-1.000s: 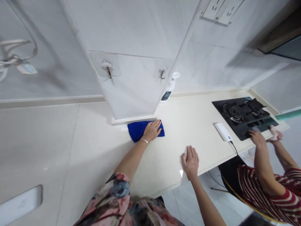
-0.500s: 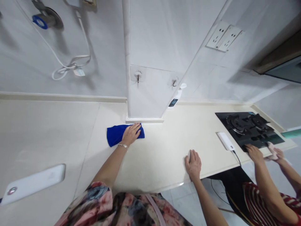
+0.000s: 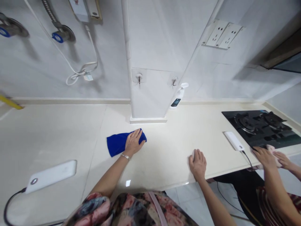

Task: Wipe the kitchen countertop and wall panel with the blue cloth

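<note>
My left hand [image 3: 133, 142] lies flat with its fingers spread on a folded blue cloth [image 3: 116, 143], pressing it onto the cream countertop [image 3: 169, 141] just in front of a white wall column [image 3: 150, 94]. A thin bracelet sits on that wrist. My right hand [image 3: 198, 164] rests palm down near the counter's front edge, fingers together and holding nothing.
Another person's hands [image 3: 270, 155] press a pale cloth at the front of a black gas hob [image 3: 263, 127] at the right. A white power bank [image 3: 234, 140] with a cable lies beside the hob. Another white device [image 3: 50, 175] lies at the left. A spray bottle [image 3: 178, 95] stands behind the column.
My left hand has slid the blue cloth leftward along the counter and a little toward me. The view has swung left. My right hand stays planted.
</note>
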The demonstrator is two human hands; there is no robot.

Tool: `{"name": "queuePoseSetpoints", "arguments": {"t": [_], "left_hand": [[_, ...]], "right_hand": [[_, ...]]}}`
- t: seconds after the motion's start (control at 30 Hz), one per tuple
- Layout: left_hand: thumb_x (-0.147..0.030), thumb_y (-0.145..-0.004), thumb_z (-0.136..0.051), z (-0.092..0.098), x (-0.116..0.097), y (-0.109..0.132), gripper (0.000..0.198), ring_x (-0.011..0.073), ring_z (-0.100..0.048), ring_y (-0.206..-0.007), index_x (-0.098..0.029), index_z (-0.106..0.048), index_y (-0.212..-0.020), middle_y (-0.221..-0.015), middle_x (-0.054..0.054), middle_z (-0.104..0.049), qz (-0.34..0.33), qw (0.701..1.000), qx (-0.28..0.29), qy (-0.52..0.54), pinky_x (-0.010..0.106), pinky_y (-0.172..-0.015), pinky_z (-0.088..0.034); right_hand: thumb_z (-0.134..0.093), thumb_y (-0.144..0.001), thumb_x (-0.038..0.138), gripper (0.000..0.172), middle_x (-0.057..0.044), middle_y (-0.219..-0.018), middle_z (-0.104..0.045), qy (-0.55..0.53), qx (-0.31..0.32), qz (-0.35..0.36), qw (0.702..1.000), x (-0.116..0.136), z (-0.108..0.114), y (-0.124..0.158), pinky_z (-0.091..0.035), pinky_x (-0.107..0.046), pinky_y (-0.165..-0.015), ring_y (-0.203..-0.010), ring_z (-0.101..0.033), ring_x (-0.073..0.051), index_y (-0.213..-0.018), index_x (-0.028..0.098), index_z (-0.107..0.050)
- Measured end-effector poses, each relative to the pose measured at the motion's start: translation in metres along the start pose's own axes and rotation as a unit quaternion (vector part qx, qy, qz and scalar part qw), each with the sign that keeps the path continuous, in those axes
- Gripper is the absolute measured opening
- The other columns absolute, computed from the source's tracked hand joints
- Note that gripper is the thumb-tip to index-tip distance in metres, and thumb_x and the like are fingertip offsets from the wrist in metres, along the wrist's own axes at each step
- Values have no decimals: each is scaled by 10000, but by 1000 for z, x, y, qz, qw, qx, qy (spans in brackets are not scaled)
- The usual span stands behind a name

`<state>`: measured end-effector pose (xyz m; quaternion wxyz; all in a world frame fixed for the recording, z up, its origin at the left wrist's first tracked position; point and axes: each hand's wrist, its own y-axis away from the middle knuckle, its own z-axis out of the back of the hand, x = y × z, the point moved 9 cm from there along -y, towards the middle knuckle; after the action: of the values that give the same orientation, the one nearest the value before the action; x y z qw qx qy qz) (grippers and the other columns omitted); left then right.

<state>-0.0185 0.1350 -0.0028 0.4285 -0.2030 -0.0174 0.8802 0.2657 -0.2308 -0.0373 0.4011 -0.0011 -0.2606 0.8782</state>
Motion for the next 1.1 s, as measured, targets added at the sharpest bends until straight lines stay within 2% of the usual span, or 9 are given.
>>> {"name": "queuePoseSetpoints", "arguments": {"t": [0.13, 0.37, 0.43, 0.5, 0.57, 0.67, 0.9, 1.0, 1.1], "left_hand": [[-445, -1038, -488, -17, -46, 10, 625, 281, -381, -1564, -188, -468, -1607, -1686, 100, -406, -49, 998, 30, 16, 510, -1279, -325], [-508, -1023, -535, -59, -156, 47, 696, 286, -340, -1585, -194, -428, -1636, -1695, 122, -386, -178, 975, 92, 92, 496, -1279, -299], [-537, -1023, -538, -65, -174, 56, 712, 282, -334, -1589, -199, -422, -1639, -1699, 122, -380, -212, 966, 103, 108, 486, -1274, -306], [-550, -1026, -540, -68, -181, 59, 707, 279, -350, -1581, -206, -433, -1633, -1694, 119, -391, -239, 959, 107, 112, 475, -1267, -320], [-550, -1029, -546, -68, -180, 52, 676, 274, -379, -1564, -218, -467, -1613, -1677, 113, -425, -256, 955, 104, 110, 466, -1259, -336], [-525, -1033, -559, -64, -164, 25, 630, 265, -402, -1547, -218, -509, -1581, -1655, 110, -460, -249, 959, 86, 104, 455, -1253, -347], [-478, -1043, -552, -47, -85, -56, 599, 265, -410, -1542, -177, -525, -1560, -1650, 121, -465, -149, 985, 56, 67, 450, -1268, -323], [-479, -1049, -535, -36, -46, -66, 602, 267, -403, -1546, -176, -515, -1568, -1660, 117, -450, -107, 991, 47, 60, 458, -1280, -300], [-483, -1048, -537, -23, -13, -58, 599, 259, -405, -1544, -185, -519, -1567, -1657, 114, -456, -75, 995, 35, 54, 451, -1289, -284]], "right_hand": [[-366, -1036, 430, 596, -207, -1543, -565, 5, 8, -8, 1000, 1, 1, -1, -349, -580, -1234, -1498, -427, -358, -1467, 82, -586], [-370, -1030, 442, 608, -204, -1539, -573, 4, 3, -4, 1000, -1, 1, -1, -354, -584, -1230, -1496, -431, -356, -1460, 77, -596], [-369, -1028, 450, 615, -206, -1540, -571, 1, 4, -3, 1000, -2, 1, 0, -357, -590, -1226, -1493, -434, -360, -1465, 80, -594], [-369, -1024, 459, 621, -207, -1534, -575, -1, 3, -2, 1000, -3, 2, 0, -361, -589, -1223, -1483, -448, -362, -1465, 83, -594], [-368, -1021, 470, 627, -211, -1527, -578, -1, 2, 0, 1000, -3, 4, 0, -369, -586, -1217, -1470, -465, -364, -1460, 85, -598], [-372, -1017, 480, 634, -223, -1519, -580, -3, 1, 5, 1000, -3, 7, 0, -382, -581, -1211, -1459, -478, -365, -1454, 81, -600], [-394, -1001, 480, 644, -241, -1499, -593, -15, -3, 12, 1000, 1, 15, -2, -406, -619, -1202, -1442, -501, -395, -1452, 72, -605], [-402, -989, 494, 653, -241, -1494, -597, -25, -1, 4, 1000, -1, 17, -2, -414, -633, -1192, -1436, -511, -416, -1459, 95, -615], [-384, -975, 534, 714, -270, -1493, -583, -31, 22, 7, 999, -7, 14, -2, -407, -639, -1188, -1437, -499, -447, -1465, 63, -601]]}}
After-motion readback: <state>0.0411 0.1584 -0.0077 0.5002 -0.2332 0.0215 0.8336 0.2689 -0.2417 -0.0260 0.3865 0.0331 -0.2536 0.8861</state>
